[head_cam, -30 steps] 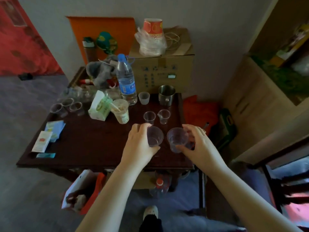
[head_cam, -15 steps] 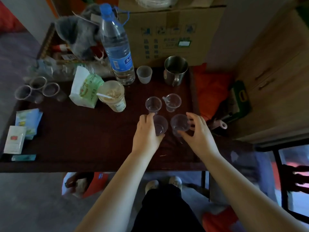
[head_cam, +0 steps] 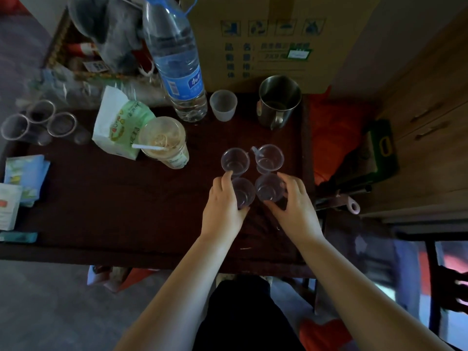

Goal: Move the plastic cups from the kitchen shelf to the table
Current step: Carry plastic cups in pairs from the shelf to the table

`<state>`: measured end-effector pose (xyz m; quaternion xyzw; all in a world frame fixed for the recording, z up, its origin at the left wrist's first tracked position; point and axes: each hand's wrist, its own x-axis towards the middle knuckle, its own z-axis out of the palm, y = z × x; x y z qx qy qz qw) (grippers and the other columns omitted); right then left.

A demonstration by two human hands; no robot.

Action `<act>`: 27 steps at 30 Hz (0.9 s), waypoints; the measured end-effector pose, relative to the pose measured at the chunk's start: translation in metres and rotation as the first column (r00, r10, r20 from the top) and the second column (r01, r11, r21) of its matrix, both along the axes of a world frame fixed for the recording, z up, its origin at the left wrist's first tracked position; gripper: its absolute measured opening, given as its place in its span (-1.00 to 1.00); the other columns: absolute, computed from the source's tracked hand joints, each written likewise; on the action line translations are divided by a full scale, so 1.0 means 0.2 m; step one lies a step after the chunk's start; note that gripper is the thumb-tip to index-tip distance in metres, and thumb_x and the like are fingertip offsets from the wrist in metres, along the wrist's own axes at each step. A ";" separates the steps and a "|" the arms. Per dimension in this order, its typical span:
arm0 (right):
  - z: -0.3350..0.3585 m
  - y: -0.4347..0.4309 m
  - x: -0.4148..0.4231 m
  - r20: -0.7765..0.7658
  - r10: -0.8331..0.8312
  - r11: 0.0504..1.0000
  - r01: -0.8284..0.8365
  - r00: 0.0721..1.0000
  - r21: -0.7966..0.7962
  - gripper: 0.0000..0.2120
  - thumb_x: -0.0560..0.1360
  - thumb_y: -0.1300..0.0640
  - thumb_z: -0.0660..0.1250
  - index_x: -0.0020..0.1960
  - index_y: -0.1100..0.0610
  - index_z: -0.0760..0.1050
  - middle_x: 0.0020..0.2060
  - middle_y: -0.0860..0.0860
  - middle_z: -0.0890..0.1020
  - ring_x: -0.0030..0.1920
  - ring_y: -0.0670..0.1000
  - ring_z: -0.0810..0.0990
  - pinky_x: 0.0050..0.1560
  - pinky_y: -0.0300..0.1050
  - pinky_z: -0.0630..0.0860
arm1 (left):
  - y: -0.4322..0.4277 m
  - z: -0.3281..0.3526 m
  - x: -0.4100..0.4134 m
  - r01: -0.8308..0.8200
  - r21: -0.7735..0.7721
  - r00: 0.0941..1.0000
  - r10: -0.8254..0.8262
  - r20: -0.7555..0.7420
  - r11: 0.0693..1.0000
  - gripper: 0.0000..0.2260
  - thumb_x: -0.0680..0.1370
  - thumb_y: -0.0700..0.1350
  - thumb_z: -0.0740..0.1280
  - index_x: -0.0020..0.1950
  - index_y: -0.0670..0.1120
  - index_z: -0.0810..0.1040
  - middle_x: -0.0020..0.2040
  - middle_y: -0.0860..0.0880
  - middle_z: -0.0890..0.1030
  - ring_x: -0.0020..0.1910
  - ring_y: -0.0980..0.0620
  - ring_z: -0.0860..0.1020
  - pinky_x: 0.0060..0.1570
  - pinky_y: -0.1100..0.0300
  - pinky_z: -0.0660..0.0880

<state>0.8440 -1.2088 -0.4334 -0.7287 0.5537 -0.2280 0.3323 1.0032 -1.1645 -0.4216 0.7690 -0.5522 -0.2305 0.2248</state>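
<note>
Two clear plastic cups are gripped above a dark wooden counter (head_cam: 106, 198) at the centre of the frame, one in each of a person's bare hands. The left hand (head_cam: 222, 206) is closed around the left cup (head_cam: 243, 192), while the right hand (head_cam: 295, 206) is wrapped about the right cup (head_cam: 269, 188); the two cups are held upright and almost touching. Whether their bases are set on the counter cannot be told.

Just above them in the frame, two more clear cups are seen standing upright side by side on the counter: one on the left (head_cam: 235, 160) and one on the right (head_cam: 269, 158), so that a square of four is formed.

Higher in the frame, a frosted cup (head_cam: 223, 105) is placed between a large water bottle (head_cam: 174, 59) and a steel mug (head_cam: 278, 100), with a cardboard box (head_cam: 266, 39) behind them. At centre left, a drink cup with a straw (head_cam: 164, 141) is shown beside a green-and-white packet (head_cam: 119, 122). Three further clear cups (head_cam: 38, 122) are grouped at the far left edge.
</note>
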 end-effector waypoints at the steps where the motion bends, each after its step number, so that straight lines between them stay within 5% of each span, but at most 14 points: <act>1: 0.00 0.00 0.00 0.005 -0.005 1.000 0.005 1.000 0.005 -0.41 0.39 0.05 0.44 0.34 -0.02 0.27 0.26 -0.05 0.41 0.20 -0.09 0.46 0.02 -0.27 0.43 | 0.00 -0.01 0.00 -0.007 0.002 1.000 0.007 -0.005 1.000 -0.24 0.34 -0.11 0.50 0.41 -0.12 0.14 0.25 -0.10 0.37 0.23 -0.04 0.41 0.04 0.19 0.47; 16: 0.08 0.06 -0.01 -0.114 -0.057 0.995 0.047 0.992 -0.090 -0.40 0.40 0.02 0.43 0.36 0.07 0.28 0.30 0.00 0.39 0.30 -0.05 0.37 0.02 -0.45 0.24 | 0.06 -0.01 0.05 -0.003 0.029 0.998 0.005 -0.068 1.000 -0.15 0.34 -0.03 0.49 0.46 -0.03 0.02 0.39 -0.12 0.27 0.35 -0.08 0.30 0.11 0.12 0.43; 21: 0.25 0.15 -0.05 -0.081 -0.139 0.977 0.123 0.987 -0.175 -0.43 0.43 0.00 0.39 0.37 0.09 0.29 0.28 0.01 0.41 0.29 -0.02 0.39 0.14 -0.34 0.29 | 0.16 0.17 0.10 0.085 -0.130 0.996 -0.089 -0.026 0.988 -0.29 0.43 0.14 0.34 0.45 -0.07 0.09 0.39 -0.11 0.28 0.36 -0.02 0.27 0.14 0.20 0.35; 27: 0.56 0.31 -0.15 0.005 -0.261 0.922 0.251 0.965 -0.293 -0.49 0.45 -0.01 0.37 0.33 0.12 0.35 0.21 0.01 0.46 0.22 -0.04 0.44 0.19 -0.15 0.40 | 0.21 0.53 0.03 0.185 -0.306 0.981 -0.192 0.007 0.934 -0.39 0.49 0.20 0.17 0.43 -0.11 0.18 0.39 -0.11 0.30 0.36 -0.01 0.28 0.24 0.07 0.36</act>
